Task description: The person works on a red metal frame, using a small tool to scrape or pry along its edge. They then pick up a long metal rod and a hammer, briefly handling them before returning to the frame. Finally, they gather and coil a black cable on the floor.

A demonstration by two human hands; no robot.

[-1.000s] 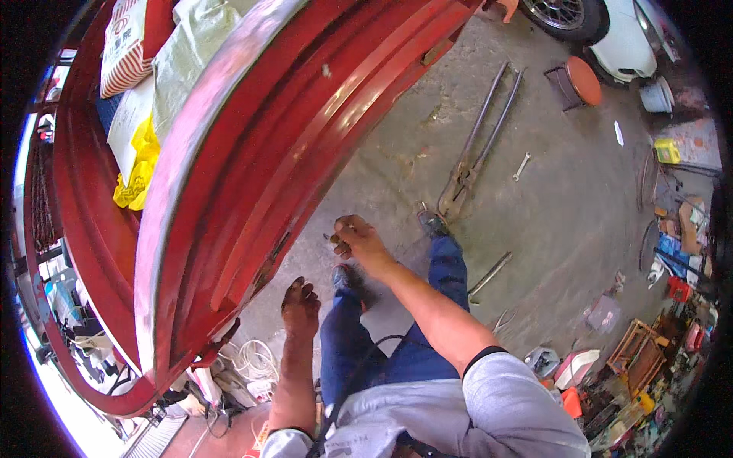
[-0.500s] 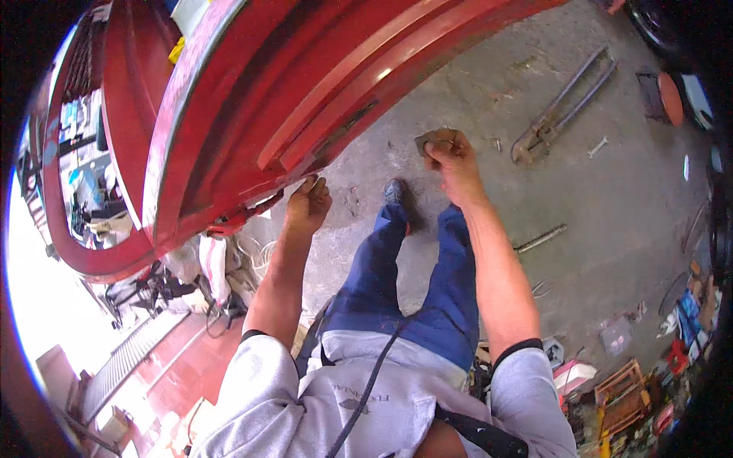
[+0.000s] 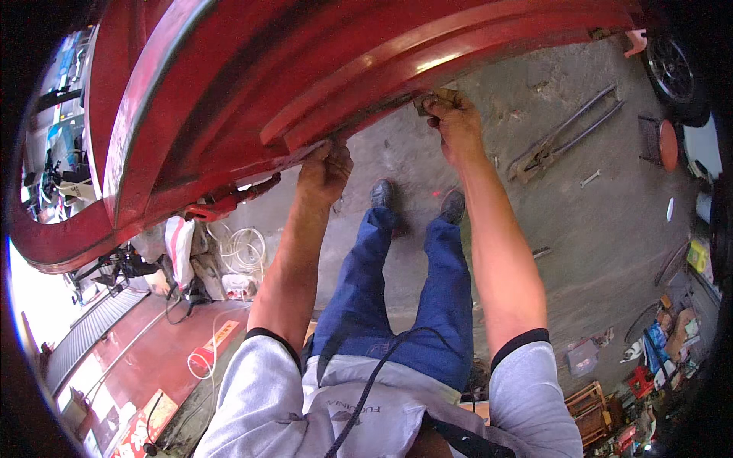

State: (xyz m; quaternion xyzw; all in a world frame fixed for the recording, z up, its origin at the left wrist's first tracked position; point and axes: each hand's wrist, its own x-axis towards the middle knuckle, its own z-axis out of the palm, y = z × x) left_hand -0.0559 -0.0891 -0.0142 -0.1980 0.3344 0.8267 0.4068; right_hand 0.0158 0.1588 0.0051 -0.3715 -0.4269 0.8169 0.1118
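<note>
A large red vehicle body panel (image 3: 252,91), ribbed along its length, hangs across the upper left in front of me. At its lower edge my left hand (image 3: 324,169) is closed, fingertips against the metal; whatever they pinch is hidden. Further right along the same edge, my right hand (image 3: 456,122) grips a small dark flat piece (image 3: 420,105) between thumb and fingers, close to the panel. A red clamp-like tool or bracket (image 3: 217,210) sits under the panel's edge, left of my left hand.
Long-handled bolt cutters (image 3: 561,137) and a wrench (image 3: 590,179) lie on the grey floor (image 3: 519,229) to the right. A round red-topped stool (image 3: 667,146) and a wheel (image 3: 670,69) stand farther off. Coiled white cable (image 3: 243,248) lies at left, clutter (image 3: 657,343) at lower right.
My right hand has moved up to the panel's edge with the flat piece. My left hand has shifted slightly right and up along the edge. The view has turned, and both shoes now show.
</note>
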